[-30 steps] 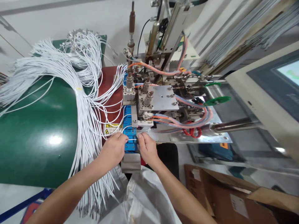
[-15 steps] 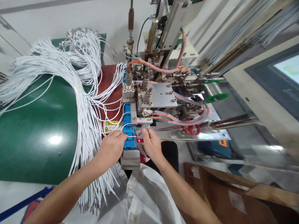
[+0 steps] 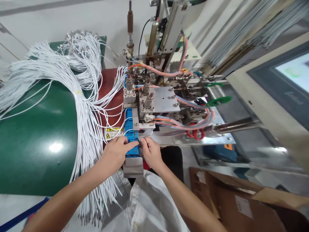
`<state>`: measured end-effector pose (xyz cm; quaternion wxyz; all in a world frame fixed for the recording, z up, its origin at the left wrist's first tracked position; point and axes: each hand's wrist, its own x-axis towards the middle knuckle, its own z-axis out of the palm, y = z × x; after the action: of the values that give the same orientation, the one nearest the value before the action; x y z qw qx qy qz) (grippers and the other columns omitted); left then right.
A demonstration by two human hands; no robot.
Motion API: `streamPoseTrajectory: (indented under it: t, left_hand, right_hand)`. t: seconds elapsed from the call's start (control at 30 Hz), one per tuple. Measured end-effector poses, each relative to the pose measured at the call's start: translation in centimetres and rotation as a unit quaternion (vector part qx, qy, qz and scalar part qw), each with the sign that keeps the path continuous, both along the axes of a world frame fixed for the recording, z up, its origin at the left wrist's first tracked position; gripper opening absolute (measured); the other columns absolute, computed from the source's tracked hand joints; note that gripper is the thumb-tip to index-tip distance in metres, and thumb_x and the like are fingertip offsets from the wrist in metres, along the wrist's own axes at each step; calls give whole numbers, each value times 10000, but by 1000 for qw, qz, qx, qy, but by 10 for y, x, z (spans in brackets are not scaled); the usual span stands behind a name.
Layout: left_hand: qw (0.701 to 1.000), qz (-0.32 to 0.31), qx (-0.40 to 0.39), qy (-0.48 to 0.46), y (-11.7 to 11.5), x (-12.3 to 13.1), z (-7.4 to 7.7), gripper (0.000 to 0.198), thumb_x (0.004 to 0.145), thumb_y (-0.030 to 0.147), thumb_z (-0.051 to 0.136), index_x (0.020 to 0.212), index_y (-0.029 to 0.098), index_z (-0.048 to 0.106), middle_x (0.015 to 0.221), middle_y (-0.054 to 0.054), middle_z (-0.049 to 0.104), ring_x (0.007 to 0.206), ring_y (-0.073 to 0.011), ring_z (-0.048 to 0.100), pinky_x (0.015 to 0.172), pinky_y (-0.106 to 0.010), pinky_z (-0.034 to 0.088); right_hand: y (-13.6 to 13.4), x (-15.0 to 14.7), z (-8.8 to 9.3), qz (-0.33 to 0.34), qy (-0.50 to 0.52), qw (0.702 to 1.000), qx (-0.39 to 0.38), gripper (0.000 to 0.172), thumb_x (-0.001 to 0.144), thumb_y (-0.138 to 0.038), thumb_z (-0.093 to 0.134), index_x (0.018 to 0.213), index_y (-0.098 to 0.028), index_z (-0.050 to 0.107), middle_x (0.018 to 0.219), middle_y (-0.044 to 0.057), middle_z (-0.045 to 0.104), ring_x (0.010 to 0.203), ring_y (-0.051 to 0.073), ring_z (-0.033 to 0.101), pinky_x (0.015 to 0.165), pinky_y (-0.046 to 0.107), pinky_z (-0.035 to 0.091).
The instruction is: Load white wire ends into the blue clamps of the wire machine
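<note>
My left hand (image 3: 116, 149) lies over the front of the row of blue clamp blocks (image 3: 129, 134), one digit stretched across a block and the other fingers curled. The white cable that it held there is now mostly hidden under it. Close by on the right, my right hand (image 3: 152, 153) is closed in a pinch at the blocks' right edge, its fingertips almost touching the left one's. What sits between those fingertips is too small to make out. Other white cables run into the blocks farther back. A large bundle of white cables (image 3: 83, 129) hangs left of my left hand.
The machine's metal plate (image 3: 165, 98) with cylinders and orange hoses rises behind the blocks. A green-rimmed wire spool (image 3: 218, 101) and a screen (image 3: 293, 69) stand at right. On the left is a green table (image 3: 36, 154); cardboard boxes (image 3: 231, 199) lie at lower right.
My right hand has moved slightly left, its fingertips now at the blocks' edge. A digit of my left hand has stretched out over the block, covering the cable. The red light is hidden now.
</note>
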<state>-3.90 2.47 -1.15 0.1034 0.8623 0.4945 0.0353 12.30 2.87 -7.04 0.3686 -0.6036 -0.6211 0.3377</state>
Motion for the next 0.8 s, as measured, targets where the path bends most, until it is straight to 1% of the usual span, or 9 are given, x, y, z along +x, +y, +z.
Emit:
streamPoseTrajectory:
  t: [0.1, 0.23, 0.4, 0.5, 0.57, 0.67, 0.8]
  left_hand:
    - [1000, -15, 4, 21, 0, -2, -2, 560, 759, 8, 403, 1178, 356, 536, 870, -29, 491, 680, -176, 495, 613, -284, 428]
    - [999, -24, 11, 30, 0, -3, -6, 565, 763, 13, 410, 1201, 351, 517, 888, -25, 479, 689, -157, 488, 626, -260, 422]
    - [999, -10, -8, 50, 2, 1, -3, 517, 780, 27, 396, 1170, 331, 548, 881, -30, 485, 659, -155, 497, 602, -266, 428]
    - [999, -6, -16, 47, 3, 2, 0, 491, 792, 35, 392, 1153, 320, 563, 874, -32, 487, 649, -154, 499, 598, -273, 438]
    - [999, -10, -15, 37, 2, 1, -1, 499, 799, 32, 388, 1169, 325, 550, 887, -35, 488, 674, -158, 512, 623, -285, 454]
    - [999, -23, -23, 12, 1, -3, -5, 527, 803, 16, 381, 1213, 321, 511, 926, -44, 495, 737, -166, 535, 686, -312, 476]
    - [998, -29, -29, -55, -1, -11, -6, 474, 840, 33, 345, 1265, 216, 447, 1042, -87, 533, 913, -199, 553, 792, -350, 483]
  right_hand:
    - [2, 4, 3, 9, 5, 1000, -18, 357, 880, -366, 366, 558, -214, 369, 519, -39, 410, 496, 113, 416, 495, 220, 319]
    - [1, 6, 2, 15, 15, 999, -34, 354, 883, -378, 361, 571, -212, 388, 522, -40, 417, 501, 113, 422, 495, 216, 320]
    - [-1, -3, -2, -11, 0, 1000, 8, 323, 879, -310, 350, 572, -214, 375, 523, -43, 382, 488, 111, 385, 497, 222, 308]
    - [-1, -6, -3, -21, -5, 1000, 22, 321, 873, -292, 351, 562, -214, 375, 517, -41, 384, 479, 111, 368, 488, 228, 297]
    - [0, -5, -3, -20, 0, 1000, 17, 325, 870, -305, 368, 560, -210, 397, 516, -40, 396, 487, 112, 379, 494, 229, 304]
    - [2, 1, -2, -19, 26, 999, -13, 325, 866, -351, 408, 581, -200, 450, 530, -40, 435, 517, 112, 419, 521, 224, 327]
    - [3, 10, 0, -75, 85, 993, -36, 333, 863, -416, 419, 634, -190, 503, 541, -41, 465, 544, 115, 446, 555, 228, 355]
